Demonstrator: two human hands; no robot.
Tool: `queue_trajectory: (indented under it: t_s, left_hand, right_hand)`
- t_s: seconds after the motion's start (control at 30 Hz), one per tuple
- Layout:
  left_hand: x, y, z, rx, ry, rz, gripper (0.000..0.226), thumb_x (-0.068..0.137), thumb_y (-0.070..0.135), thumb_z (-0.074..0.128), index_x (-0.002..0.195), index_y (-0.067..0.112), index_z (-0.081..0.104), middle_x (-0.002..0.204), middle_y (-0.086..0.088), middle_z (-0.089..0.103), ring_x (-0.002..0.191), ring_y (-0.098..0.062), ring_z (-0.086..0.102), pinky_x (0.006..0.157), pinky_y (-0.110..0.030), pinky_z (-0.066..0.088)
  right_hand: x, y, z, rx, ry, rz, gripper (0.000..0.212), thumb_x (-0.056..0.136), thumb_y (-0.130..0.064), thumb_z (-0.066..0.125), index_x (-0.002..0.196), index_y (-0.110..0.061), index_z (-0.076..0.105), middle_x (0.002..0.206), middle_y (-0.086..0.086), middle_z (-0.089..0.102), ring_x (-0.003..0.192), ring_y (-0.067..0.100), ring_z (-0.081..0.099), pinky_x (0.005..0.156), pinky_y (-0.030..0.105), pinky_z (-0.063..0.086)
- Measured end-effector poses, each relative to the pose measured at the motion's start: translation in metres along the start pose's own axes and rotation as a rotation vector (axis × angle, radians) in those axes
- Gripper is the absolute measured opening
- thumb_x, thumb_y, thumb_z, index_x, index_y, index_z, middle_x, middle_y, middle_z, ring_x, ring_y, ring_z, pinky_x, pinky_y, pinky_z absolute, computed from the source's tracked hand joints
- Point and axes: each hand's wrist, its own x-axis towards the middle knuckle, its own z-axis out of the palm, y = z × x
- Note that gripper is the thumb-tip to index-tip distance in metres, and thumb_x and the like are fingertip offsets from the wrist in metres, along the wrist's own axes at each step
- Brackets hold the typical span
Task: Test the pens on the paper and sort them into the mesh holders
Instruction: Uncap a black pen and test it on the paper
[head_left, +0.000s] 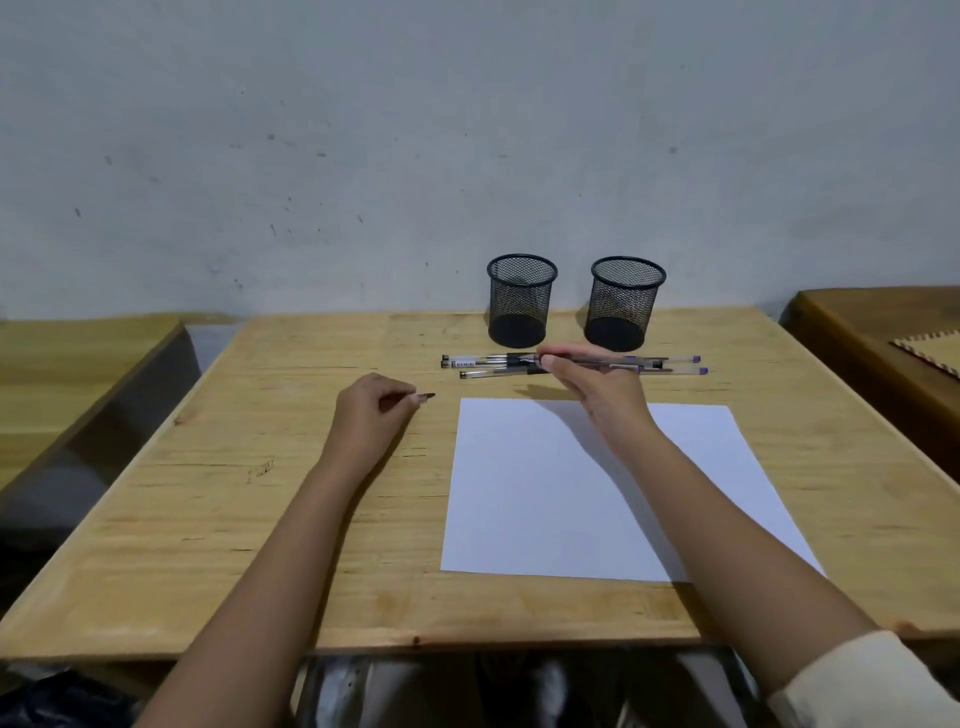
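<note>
The pen (597, 359) is pinched in the right hand (587, 379) above the other pens (483, 364); the left hand (374, 410) grips its cap (427, 397) — lowering carelessly could scatter them off towards the holders (522, 301), missing the paper (519, 493).

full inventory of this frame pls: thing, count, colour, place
mesh holders: 2, black, side by side at the far edge of the table, both look empty
pens: several, count unclear, clear barrels with black or purple ends, lying in a bunch in front of the holders
paper: 1 sheet, white, blank, on the table right of centre
pen cap: 1, dark, pinched at the left fingertips
table: 1, light wood
wall: grey, scuffed, behind the table
left hand: on the table left of the paper, holding the pen cap
right hand: above the paper's far edge, gripping one pen from the bunch
</note>
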Motion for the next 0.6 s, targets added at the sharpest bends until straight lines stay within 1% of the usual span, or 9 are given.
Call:
queue_trajectory:
  t_s: [0.07, 0.13, 0.23, 0.3, 0.33, 0.4, 0.47, 0.53, 0.6]
  left_hand:
    - [0.000, -0.003, 0.002, 0.039, -0.015, 0.009, 0.014, 0.084, 0.015, 0.067, 0.095, 0.008, 0.072, 0.092, -0.005, 0.062, 0.088, -0.019, 0.059, 0.074, -0.018, 0.039]
    - [0.003, -0.004, 0.003, 0.084, -0.035, 0.019, 0.016, 0.085, 0.016, 0.065, 0.098, 0.008, 0.071, 0.094, -0.003, 0.060, 0.090, -0.019, 0.059, 0.074, -0.017, 0.037]
    - [0.001, 0.001, 0.001, 0.033, -0.023, -0.008, 0.029, 0.087, 0.017, 0.063, 0.113, 0.004, 0.063, 0.108, -0.003, 0.054, 0.097, -0.013, 0.056, 0.083, -0.017, 0.039]
    - [-0.004, 0.007, -0.001, 0.031, -0.026, 0.033, 0.036, 0.089, 0.020, 0.060, 0.121, 0.003, 0.057, 0.119, -0.005, 0.052, 0.104, -0.013, 0.052, 0.089, -0.020, 0.039]
    - [-0.009, 0.011, -0.001, 0.066, -0.072, 0.085, 0.037, 0.090, 0.022, 0.059, 0.122, 0.004, 0.056, 0.122, -0.005, 0.052, 0.108, -0.013, 0.051, 0.091, -0.021, 0.037]
    - [-0.020, 0.017, 0.003, 0.122, -0.253, 0.192, 0.039, 0.091, 0.028, 0.056, 0.125, 0.009, 0.054, 0.129, -0.003, 0.052, 0.117, -0.013, 0.048, 0.095, -0.020, 0.033]
    - [-0.029, 0.019, 0.009, 0.200, -0.428, 0.229, 0.047, 0.093, 0.036, 0.052, 0.134, 0.014, 0.047, 0.144, 0.000, 0.042, 0.132, -0.012, 0.036, 0.106, -0.021, 0.027]
    - [-0.034, 0.020, 0.014, 0.253, -0.509, 0.200, 0.055, 0.094, 0.042, 0.046, 0.143, 0.017, 0.035, 0.154, 0.003, 0.027, 0.142, -0.010, 0.020, 0.115, -0.026, 0.018]
    - [-0.038, 0.023, 0.017, 0.287, -0.527, 0.186, 0.056, 0.097, 0.042, 0.039, 0.145, 0.017, 0.028, 0.157, 0.003, 0.017, 0.145, -0.011, 0.010, 0.116, -0.028, 0.012]
  right_hand:
    - [-0.002, 0.002, 0.005, -0.004, -0.007, 0.005, 0.018, 0.076, 0.001, 0.069, 0.094, -0.001, 0.070, 0.096, 0.015, 0.069, 0.091, 0.017, 0.065, 0.088, 0.022, 0.051]
    - [-0.002, 0.004, 0.011, -0.013, 0.020, 0.011, 0.017, 0.072, 0.004, 0.072, 0.089, -0.001, 0.071, 0.090, 0.012, 0.070, 0.081, 0.013, 0.066, 0.078, 0.017, 0.052]
    - [-0.002, 0.008, 0.020, -0.027, 0.053, 0.038, 0.015, 0.067, 0.005, 0.076, 0.078, -0.004, 0.069, 0.080, 0.009, 0.069, 0.069, 0.010, 0.066, 0.070, 0.016, 0.052]
    - [0.000, 0.011, 0.026, -0.020, 0.084, 0.073, 0.014, 0.069, 0.002, 0.077, 0.076, -0.004, 0.067, 0.075, 0.009, 0.067, 0.064, 0.010, 0.064, 0.065, 0.016, 0.051]
    - [0.001, 0.012, 0.029, -0.024, 0.103, 0.092, 0.013, 0.070, 0.000, 0.076, 0.077, -0.003, 0.066, 0.073, 0.009, 0.066, 0.061, 0.010, 0.062, 0.062, 0.016, 0.050]
    - [0.001, 0.013, 0.035, -0.023, 0.119, 0.115, 0.013, 0.073, 0.001, 0.073, 0.082, 0.001, 0.063, 0.067, 0.008, 0.062, 0.055, 0.008, 0.059, 0.055, 0.014, 0.047]
    - [0.002, 0.014, 0.041, -0.025, 0.103, 0.118, 0.011, 0.076, 0.004, 0.069, 0.082, 0.002, 0.061, 0.062, 0.009, 0.058, 0.047, 0.006, 0.054, 0.049, 0.013, 0.045]
    - [0.003, 0.014, 0.045, -0.065, 0.090, 0.124, 0.009, 0.076, 0.005, 0.069, 0.074, -0.001, 0.061, 0.060, 0.010, 0.057, 0.044, 0.005, 0.053, 0.048, 0.012, 0.044]
    - [0.007, 0.015, 0.049, -0.098, 0.103, 0.132, 0.017, 0.073, 0.005, 0.070, 0.067, -0.007, 0.060, 0.061, 0.009, 0.058, 0.045, 0.006, 0.054, 0.049, 0.012, 0.045]
